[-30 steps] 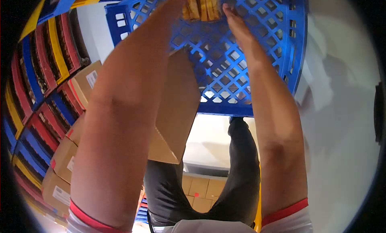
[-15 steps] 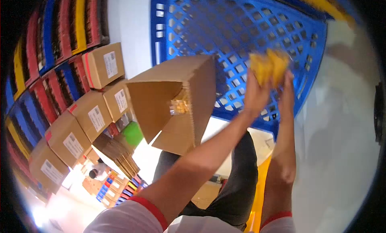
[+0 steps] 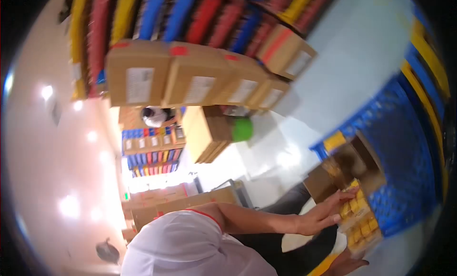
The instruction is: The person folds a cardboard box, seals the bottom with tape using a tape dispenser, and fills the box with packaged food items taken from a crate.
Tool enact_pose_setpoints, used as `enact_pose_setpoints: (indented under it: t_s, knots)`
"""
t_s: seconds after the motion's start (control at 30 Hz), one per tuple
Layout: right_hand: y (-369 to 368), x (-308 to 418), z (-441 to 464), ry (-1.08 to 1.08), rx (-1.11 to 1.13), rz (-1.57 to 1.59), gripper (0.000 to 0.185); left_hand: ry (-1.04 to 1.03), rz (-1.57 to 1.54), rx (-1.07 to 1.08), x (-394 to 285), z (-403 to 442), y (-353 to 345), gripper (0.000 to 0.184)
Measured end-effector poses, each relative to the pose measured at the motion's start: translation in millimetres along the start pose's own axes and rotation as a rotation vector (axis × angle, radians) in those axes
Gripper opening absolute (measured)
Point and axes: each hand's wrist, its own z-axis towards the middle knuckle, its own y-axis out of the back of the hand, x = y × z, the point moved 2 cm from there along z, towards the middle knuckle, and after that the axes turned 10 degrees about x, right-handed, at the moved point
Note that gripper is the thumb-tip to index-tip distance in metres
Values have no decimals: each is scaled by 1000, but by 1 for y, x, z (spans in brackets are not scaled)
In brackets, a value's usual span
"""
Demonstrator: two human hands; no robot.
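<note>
Two clear packs of yellow pieces point(image 3: 359, 222) lie side by side between my hands. My left hand point(image 3: 326, 213) grips the upper side, its fingers over the plastic. My right hand point(image 3: 347, 264) presses against the lower end with the thumb stuck out; part of it is out of view. Just above the packs, the open cardboard box point(image 3: 316, 184) has its flaps spread. A clear pack point(image 3: 332, 170) shows inside it, partly hidden. The blue plastic crate point(image 3: 414, 197) is behind and beside the box.
A yellow item point(image 3: 334, 142) is by the crate's edge. Labelled cartons point(image 3: 200, 83) line a shelf under red, blue and yellow bins point(image 3: 204, 19). Flattened cardboard point(image 3: 209, 133) stands near a green container point(image 3: 243, 129). Another person point(image 3: 154, 116) is far off.
My view has tilted and swung, so the box and crate now appear at lower right. The packs have moved from over the crate to close beside the open box.
</note>
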Motion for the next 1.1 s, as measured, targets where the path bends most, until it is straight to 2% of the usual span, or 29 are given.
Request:
enact_pose_setpoints:
  t_s: [0.03,0.1,0.17,0.2,0.27,0.33,0.4,0.47,0.57,0.6,0.7,0.77,0.8,0.87,1.0,1.03,1.1]
  knots:
    - [-24,-19,6,-32,-179,-185,74,15,55,-48,-6,-9,16,76]
    - [-46,-51,14,-114,-243,-403,74,5,100,-86,-16,-23,38,78]
    - [-54,-78,21,-157,-243,-516,74,229,387,-75,-12,-38,57,79]
    - [-59,-86,23,-163,-249,-561,75,216,394,-79,-6,-45,62,79]
    - [-78,-98,28,-176,-234,-643,75,59,208,-55,7,-54,65,76]
    - [-104,-96,25,-141,-149,-820,67,25,156,-44,17,-58,68,78]
    - [-82,-90,13,-215,-94,-882,55,44,134,45,42,-64,65,77]
    - [-92,-91,9,-224,-119,-782,59,39,-208,6,34,-66,60,67]
    - [-112,-83,1,-186,-163,-532,66,117,-106,-49,9,-64,54,45]
    - [-135,-78,1,-135,-162,-448,68,193,-231,-62,-11,-62,50,42]
    - [-148,-74,-5,-79,-195,-493,61,117,-185,-27,-18,-60,40,42]
    - [-140,-75,-5,-90,-290,-620,47,110,-96,-85,-14,-64,32,44]
    - [-138,-76,-6,-92,-291,-646,47,101,-120,-91,-13,-67,32,44]
    - [-143,-82,3,-106,-309,-714,38,105,25,-143,-12,-70,39,45]
    - [-148,-114,30,-82,-417,-775,44,97,-83,-177,19,-66,63,42]
    - [-145,-124,39,-53,-385,-756,46,108,-82,-170,30,-61,71,42]
    - [-112,-144,64,-11,-377,-810,47,117,-46,-171,61,-45,87,44]
